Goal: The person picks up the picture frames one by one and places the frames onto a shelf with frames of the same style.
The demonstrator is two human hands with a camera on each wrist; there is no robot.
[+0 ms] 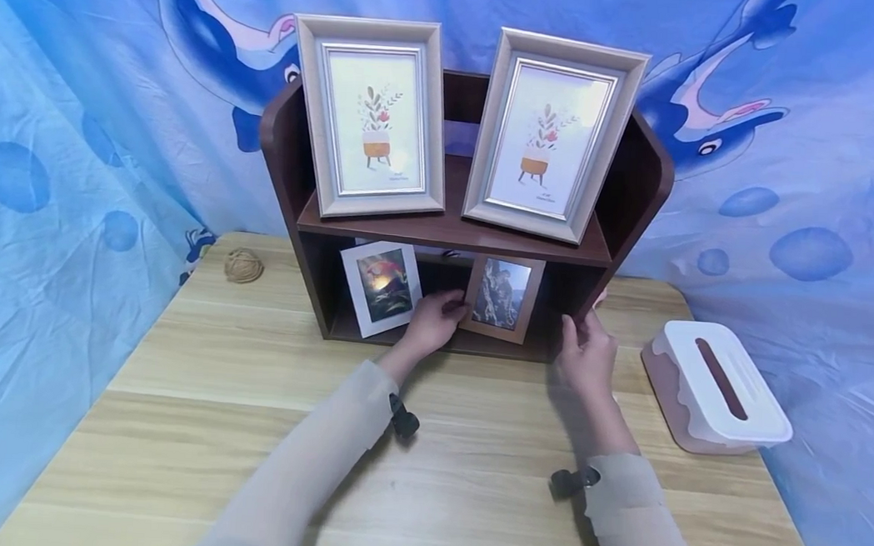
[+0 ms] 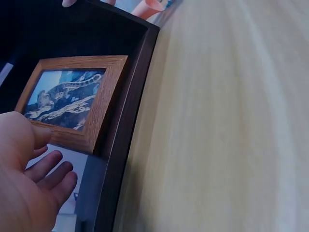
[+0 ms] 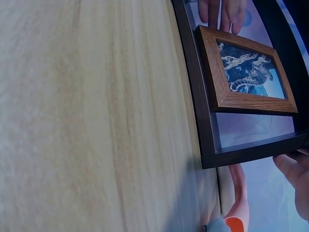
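Observation:
A dark brown two-tier shelf (image 1: 454, 232) stands on the table. On its lower tier a brown wood-grain photo frame (image 1: 529, 304) with an animal picture leans at the right, and a white photo frame (image 1: 410, 270) leans at the left. My left hand (image 1: 434, 319) is at the brown frame's left edge; in the left wrist view its thumb (image 2: 42, 135) touches that edge, other fingers loosely bent below. My right hand (image 1: 588, 357) holds the shelf's right side panel, thumb at the front edge; its other fingers are partly hidden.
Two large silver-beige picture frames (image 1: 307, 115) (image 1: 482, 150) stand on the upper tier. A white-lidded tissue box (image 1: 754, 368) sits at the right, a twine ball (image 1: 244, 266) at the back left. Something pink-orange (image 3: 240, 203) shows beside the shelf. Blue dolphin-print fabric (image 1: 81, 76) hangs behind.

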